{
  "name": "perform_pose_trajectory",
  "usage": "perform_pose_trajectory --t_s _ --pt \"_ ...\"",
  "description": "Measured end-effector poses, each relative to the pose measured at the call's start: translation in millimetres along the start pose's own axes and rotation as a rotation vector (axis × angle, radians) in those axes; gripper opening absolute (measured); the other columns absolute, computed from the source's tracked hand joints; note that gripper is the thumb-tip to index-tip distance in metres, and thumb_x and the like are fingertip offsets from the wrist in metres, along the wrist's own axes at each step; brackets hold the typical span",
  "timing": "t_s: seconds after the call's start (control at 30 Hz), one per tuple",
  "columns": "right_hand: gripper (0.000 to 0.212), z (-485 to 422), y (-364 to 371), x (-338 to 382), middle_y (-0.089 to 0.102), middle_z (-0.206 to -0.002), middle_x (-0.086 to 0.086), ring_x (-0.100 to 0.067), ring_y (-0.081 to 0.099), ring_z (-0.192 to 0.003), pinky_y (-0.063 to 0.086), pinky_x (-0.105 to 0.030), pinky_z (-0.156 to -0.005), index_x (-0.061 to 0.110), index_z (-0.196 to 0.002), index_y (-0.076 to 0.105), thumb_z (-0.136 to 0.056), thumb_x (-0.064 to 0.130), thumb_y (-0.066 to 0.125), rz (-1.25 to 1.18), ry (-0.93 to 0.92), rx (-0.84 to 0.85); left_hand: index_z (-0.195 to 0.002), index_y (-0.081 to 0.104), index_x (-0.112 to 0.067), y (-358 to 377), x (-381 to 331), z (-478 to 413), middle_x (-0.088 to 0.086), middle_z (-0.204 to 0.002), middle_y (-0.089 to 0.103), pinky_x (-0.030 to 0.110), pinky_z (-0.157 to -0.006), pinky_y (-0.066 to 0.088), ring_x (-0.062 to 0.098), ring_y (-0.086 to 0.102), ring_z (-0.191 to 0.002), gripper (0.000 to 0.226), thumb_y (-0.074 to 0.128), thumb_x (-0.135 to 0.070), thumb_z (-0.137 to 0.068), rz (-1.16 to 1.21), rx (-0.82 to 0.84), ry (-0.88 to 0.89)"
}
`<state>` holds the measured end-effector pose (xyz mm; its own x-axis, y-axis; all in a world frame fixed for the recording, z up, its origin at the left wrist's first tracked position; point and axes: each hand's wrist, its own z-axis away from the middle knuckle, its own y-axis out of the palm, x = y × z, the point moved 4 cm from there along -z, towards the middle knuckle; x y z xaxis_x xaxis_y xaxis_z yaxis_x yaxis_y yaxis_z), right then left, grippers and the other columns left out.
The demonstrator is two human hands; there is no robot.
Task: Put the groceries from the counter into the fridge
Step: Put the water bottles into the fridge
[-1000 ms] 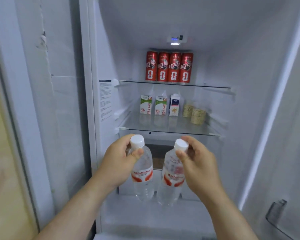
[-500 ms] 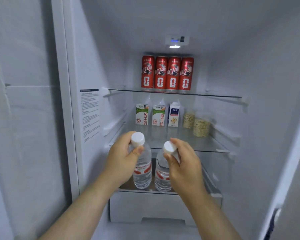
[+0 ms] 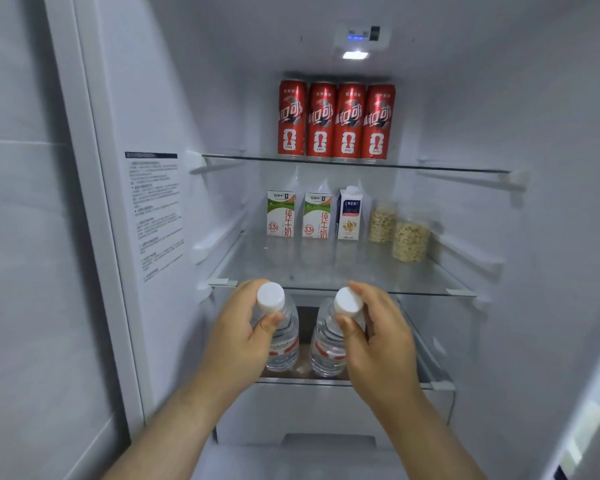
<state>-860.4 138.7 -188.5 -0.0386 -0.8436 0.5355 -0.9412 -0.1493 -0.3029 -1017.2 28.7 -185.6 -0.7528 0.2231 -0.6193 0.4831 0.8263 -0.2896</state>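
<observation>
Inside the open fridge, my left hand (image 3: 238, 336) grips the neck of a clear water bottle (image 3: 284, 341) with a white cap and red label. My right hand (image 3: 378, 337) grips a second, matching water bottle (image 3: 326, 348) just to its right. Both bottles stand upright, side by side, under the middle glass shelf (image 3: 326, 271), with their bottoms at the front of the lower glass shelf (image 3: 426, 385). I cannot tell whether they touch that shelf.
Several red cans (image 3: 336, 121) line the back of the top shelf. On the middle shelf stand two green milk cartons (image 3: 298, 214), a blue carton (image 3: 350, 214) and two jars of grains (image 3: 399, 232). A white drawer (image 3: 326, 414) sits below.
Both hands have carried the bottles forward and deeper into the fridge, from in front of the drawer to the lower shelf under the middle glass shelf. The view has come closer.
</observation>
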Motion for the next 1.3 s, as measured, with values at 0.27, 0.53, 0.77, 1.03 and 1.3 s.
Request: perform_pose_trajectory --t_s 0.27,0.53,0.77,1.03,1.3 --pt "0.047 6.1 -10.6 -4.4 0.055 -0.116 0.033 -0.004 0.06 -0.112 0.055 -0.033 -0.094 0.031 -0.125 0.059 -0.085 0.01 0.073 -0.054 0.037 0.035 -0.107 0.054 -0.041 -4.2 4.3 8.3 -0.023 -0.109 0.059 0.01 -0.087 0.043 0.004 0.057 -0.106 0.027 0.063 -0.03 -0.084 -0.025 0.104 0.021" --pt "0.05 39.8 -15.6 -17.2 0.061 -0.116 0.028 0.006 0.059 -0.11 0.048 -0.01 -0.091 0.033 -0.12 0.062 -0.081 0.003 0.076 -0.094 0.096 0.115 -0.115 0.064 -0.036 -2.6 5.1 38.2 -0.041 -0.114 0.058 0.003 -0.096 0.036 -0.014 0.051 -0.118 0.05 0.076 -0.021 -0.07 -0.162 0.191 0.097" --pt "0.042 61.7 -5.8 -39.0 0.051 -0.136 0.023 0.002 0.048 -0.126 0.044 -0.028 -0.106 0.041 -0.109 0.062 -0.083 0.011 0.076 0.01 0.195 0.233 -0.113 0.06 -0.04 3.7 28.5 55.5 -0.052 -0.114 0.049 0.005 -0.099 0.035 -0.017 0.047 -0.119 0.055 0.081 -0.012 -0.071 -0.27 0.225 0.073" --pt "0.035 86.9 17.7 -48.9 0.031 -0.137 0.037 0.008 0.036 -0.128 0.03 -0.016 -0.11 0.047 -0.109 0.054 -0.088 0.024 0.071 0.124 0.243 0.47 -0.105 0.069 -0.027 12.7 48.2 79.4 -0.028 -0.121 0.055 0.0 -0.104 0.022 -0.025 0.031 -0.125 0.046 0.081 -0.003 -0.068 -0.353 0.274 0.145" --pt "0.034 99.7 36.0 -55.7 0.025 -0.138 0.032 0.005 0.033 -0.122 0.029 -0.012 -0.105 0.045 -0.116 0.053 -0.087 0.036 0.069 0.167 0.252 0.478 -0.107 0.071 -0.024 21.8 62.3 90.7 -0.028 -0.124 0.049 -0.006 -0.103 0.008 -0.031 0.016 -0.126 0.046 0.084 -0.004 -0.068 -0.406 0.337 0.104"
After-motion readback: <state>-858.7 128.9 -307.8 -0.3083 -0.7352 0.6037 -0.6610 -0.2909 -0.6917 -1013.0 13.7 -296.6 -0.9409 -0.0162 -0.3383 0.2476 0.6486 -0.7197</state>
